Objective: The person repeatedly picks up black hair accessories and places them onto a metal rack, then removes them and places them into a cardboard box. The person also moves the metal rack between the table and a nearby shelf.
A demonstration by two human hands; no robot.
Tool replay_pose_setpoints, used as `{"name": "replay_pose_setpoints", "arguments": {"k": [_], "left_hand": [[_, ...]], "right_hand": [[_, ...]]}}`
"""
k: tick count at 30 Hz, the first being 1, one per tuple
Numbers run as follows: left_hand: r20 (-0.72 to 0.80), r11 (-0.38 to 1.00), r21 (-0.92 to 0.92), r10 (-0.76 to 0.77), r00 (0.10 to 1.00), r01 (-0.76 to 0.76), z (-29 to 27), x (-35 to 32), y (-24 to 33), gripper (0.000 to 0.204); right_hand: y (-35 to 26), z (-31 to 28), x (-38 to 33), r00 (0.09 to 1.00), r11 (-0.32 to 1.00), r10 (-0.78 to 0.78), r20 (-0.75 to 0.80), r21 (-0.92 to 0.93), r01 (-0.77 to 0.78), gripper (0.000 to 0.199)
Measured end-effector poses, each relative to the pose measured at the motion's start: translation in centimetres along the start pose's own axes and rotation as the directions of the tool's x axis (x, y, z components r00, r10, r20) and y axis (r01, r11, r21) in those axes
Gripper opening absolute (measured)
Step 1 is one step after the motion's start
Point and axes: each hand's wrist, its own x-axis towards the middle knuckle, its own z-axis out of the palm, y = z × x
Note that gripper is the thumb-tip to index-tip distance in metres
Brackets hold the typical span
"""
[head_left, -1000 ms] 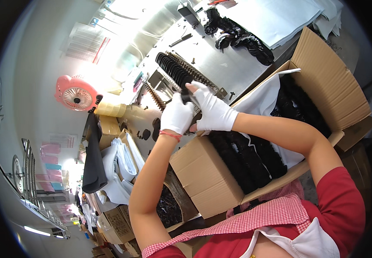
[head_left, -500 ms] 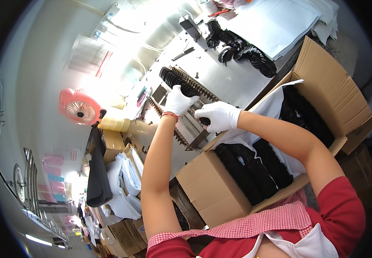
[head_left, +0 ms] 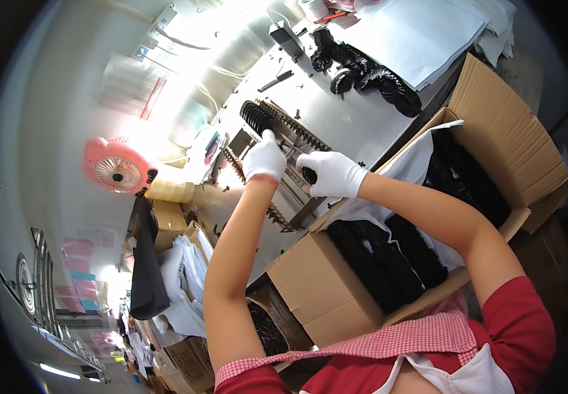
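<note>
"Where are the hands?"
"Centre frame. Right hand (head_left: pixel 336 176) grips black pieces (head_left: pixel 309 175); left hand (head_left: pixel 264 161) meets the black row (head_left: pixel 255 117), grip unclear."
"Anything in the way?"
"Open carton (head_left: pixel 323 289) below the right forearm (head_left: pixel 421 208), lower right; pink fan (head_left: pixel 118 172), left."

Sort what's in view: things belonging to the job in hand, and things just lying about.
Likely in the job:
small black oval piece in the white-gloved right hand
row of thin black discs by the white-gloved left hand
long metal rack with ridged rails

Seemingly lying about:
slim black pen
large white paper sheets
</note>
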Motion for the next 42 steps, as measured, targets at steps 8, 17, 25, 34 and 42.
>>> {"name": "replay_pose_setpoints", "arguments": {"k": [8,17,25,34,42], "left_hand": [[0.35,0.461,-0.86,0.216,0.911,0.221,-0.1,-5.4,-2.6,0.035],[-0.16,0.869,-0.478,0.055,0.986,-0.126,4.8,4.9,-7.7,0.061],[-0.142,0.961,-0.276,-0.004,0.99,-0.036,3.5,6.2,0.0,0.027],[-0.01,0.923,-0.299,0.249,0.968,-0.241,0.9,-2.5,-2.3,0.033],[0.237,0.698,-0.716,0.214,0.948,0.021,-1.8,1.1,-7.4,0.033]], "right_hand": [[-1.7,1.6,0.8,0.966,0.976,-0.141,-0.218,0.135,0.172,0.077],[-2.4,2.4,2.2,0.989,0.988,0.145,-0.031,0.054,-0.143,0.03],[-0.8,2.4,1.9,0.963,0.982,0.191,-0.192,0.031,-0.189,0.036],[0.0,3.4,2.1,0.878,0.998,0.001,-0.48,0.058,0.031,0.065],[-1.8,2.1,2.5,0.974,0.991,0.111,-0.199,0.1,-0.093,0.037]]}}
